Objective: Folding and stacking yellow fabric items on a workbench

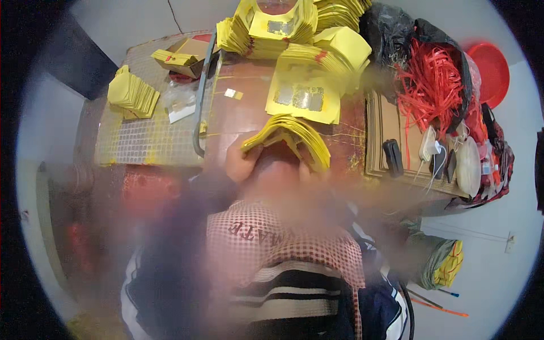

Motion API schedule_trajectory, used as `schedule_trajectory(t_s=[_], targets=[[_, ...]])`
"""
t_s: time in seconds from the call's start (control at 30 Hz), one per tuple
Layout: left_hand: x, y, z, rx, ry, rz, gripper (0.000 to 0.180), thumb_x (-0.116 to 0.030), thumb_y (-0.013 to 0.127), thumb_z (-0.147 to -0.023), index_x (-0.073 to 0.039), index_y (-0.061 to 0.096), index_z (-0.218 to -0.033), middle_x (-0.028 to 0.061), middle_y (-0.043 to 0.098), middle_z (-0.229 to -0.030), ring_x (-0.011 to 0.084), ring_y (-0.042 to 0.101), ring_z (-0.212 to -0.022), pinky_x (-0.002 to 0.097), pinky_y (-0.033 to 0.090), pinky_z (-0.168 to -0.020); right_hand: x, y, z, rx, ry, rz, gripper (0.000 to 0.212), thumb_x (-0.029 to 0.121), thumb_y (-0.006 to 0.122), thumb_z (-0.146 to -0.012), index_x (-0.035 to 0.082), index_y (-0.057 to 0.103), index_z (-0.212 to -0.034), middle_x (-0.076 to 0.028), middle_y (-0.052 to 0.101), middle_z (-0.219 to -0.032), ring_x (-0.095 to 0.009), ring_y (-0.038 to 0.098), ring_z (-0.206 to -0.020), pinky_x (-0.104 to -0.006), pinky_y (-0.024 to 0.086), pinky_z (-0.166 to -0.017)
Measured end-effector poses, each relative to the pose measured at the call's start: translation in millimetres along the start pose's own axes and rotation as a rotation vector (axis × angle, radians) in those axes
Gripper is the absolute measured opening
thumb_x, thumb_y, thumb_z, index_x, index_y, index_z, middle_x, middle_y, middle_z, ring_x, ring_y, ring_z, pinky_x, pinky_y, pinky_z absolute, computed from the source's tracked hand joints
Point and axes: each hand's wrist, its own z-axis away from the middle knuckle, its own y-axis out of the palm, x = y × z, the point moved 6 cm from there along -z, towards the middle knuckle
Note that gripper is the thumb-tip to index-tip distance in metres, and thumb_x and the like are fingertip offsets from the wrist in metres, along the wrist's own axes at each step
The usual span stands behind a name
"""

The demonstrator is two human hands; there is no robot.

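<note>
A stack of yellow paper sheets (pixel 288 126) is bent into an arch at the near edge of the table, gripped at both ends. My left hand (pixel 242 161) is closed around its left end. At the right end, my right hand (pixel 309 165) is closed on the sheets too, its outline partly blurred and hidden by the paper. Just beyond lies a larger pile of yellow sheets (pixel 306 82) with grey-silver patches on top. Behind it, more yellow stacks (pixel 277 28) curve upward with red marks along their edges.
A grey metal bar (pixel 203 96) divides the table; left of it are a fanned yellow stack (pixel 133 93) and an opened carton (pixel 195 54). At right, red plastic strips (pixel 433 82) spill from a black bag over flat cardboard (pixel 377 133), beside a black device (pixel 392 157) and cables.
</note>
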Motion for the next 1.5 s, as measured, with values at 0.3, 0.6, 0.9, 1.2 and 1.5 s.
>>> schedule_trajectory(t_s=[0.3, 0.6, 0.9, 1.2, 1.5], targets=[[12.0, -8.0, -8.9, -0.122, -0.041, -0.043, 0.027, -0.005, 0.056, -0.084, -0.002, 0.055, -0.111, 0.0167, 0.062, -0.096, 0.0218, 0.060, -0.089, 0.0333, 0.045, -0.080, -31.3, 24.2, -9.5, 0.179, -0.073, 0.122, 0.032, 0.009, 0.057, -0.077, 0.000, 0.056, -0.107, -0.025, 0.060, -0.094, -0.040, 0.060, -0.086, -0.0415, 0.048, -0.072], [-71.8, -101.7, -149.6, -0.213, 0.020, 0.094, 0.026, -0.007, 0.061, -0.078, 0.000, 0.058, -0.103, 0.0043, 0.061, -0.088, 0.0118, 0.056, -0.077, 0.0266, 0.046, -0.067, -21.2, 1.8, -16.1, 0.062, 0.165, -0.351, 0.066, -0.001, 0.054, -0.080, 0.000, 0.021, -0.138, -0.017, 0.048, -0.122, -0.023, 0.049, -0.109, -0.0343, 0.038, -0.096], [-116.3, -147.2, -331.8, -0.139, -0.060, -0.309, 0.028, -0.007, 0.058, -0.077, 0.000, 0.059, -0.104, 0.0122, 0.064, -0.088, 0.0244, 0.063, -0.079, 0.0320, 0.050, -0.068, -17.8, -30.5, -24.3, -0.092, 0.213, -0.331, 0.052, -0.001, 0.052, -0.082, -0.003, 0.034, -0.131, -0.015, 0.050, -0.118, -0.020, 0.050, -0.104, -0.0307, 0.040, -0.091], [-159.0, -84.9, -307.8, -0.450, 0.604, -1.214, 0.040, -0.011, 0.059, -0.077, -0.005, 0.051, -0.116, 0.0168, 0.058, -0.099, 0.0343, 0.058, -0.085, 0.0415, 0.048, -0.074, -9.7, -53.7, -109.5, -0.260, 0.081, 0.065, 0.062, 0.007, 0.064, -0.078, -0.006, 0.032, -0.130, -0.018, 0.049, -0.114, -0.024, 0.050, -0.103, -0.0340, 0.041, -0.090], [-28.6, 50.9, -149.1, 0.641, 0.157, -0.596, 0.034, -0.011, 0.061, -0.078, -0.002, 0.054, -0.110, 0.0177, 0.061, -0.098, 0.0318, 0.060, -0.085, 0.0373, 0.048, -0.076, -88.6, -22.7, -112.9, -0.204, 0.385, -0.256, 0.040, 0.001, 0.057, -0.081, -0.006, 0.043, -0.118, -0.015, 0.061, -0.095, -0.020, 0.060, -0.087, -0.0303, 0.047, -0.078]])
